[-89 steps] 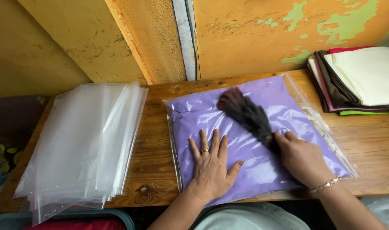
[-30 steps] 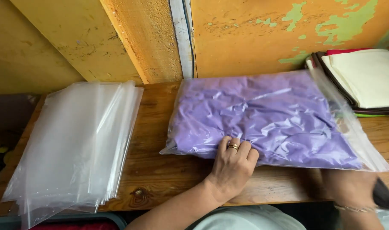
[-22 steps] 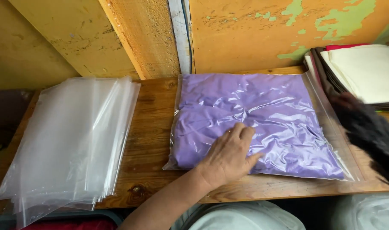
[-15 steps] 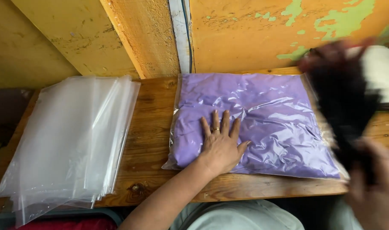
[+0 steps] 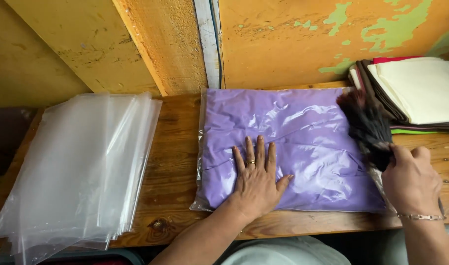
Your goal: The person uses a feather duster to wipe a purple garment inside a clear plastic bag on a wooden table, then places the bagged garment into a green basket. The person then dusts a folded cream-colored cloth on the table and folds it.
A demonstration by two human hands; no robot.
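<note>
A person's left hand lies flat, fingers spread wide and palm down, on a clear plastic bag holding folded purple cloth, gripping nothing and simply pressing on the lower middle of the packet. A ring sits on one finger. The bag rests on a worn wooden table, its far edge close against a peeling orange-yellow wall, its near edge just short of the table's front. The right hand, a thin bracelet at the wrist, is curled closed around the handle of a dark, soft-bristled brush, whose tuft lies over the bag's right edge. Just beyond the brush, at the table's far right corner, stands a stack of folded cloths in cream, brown, red and green, near the bag's upper right corner. Well apart on the left, a fanned pile of empty clear plastic bags covers that end of the table and overhangs its front edge. A pale vertical strip with a dark cable runs down the wall behind the bag
</note>
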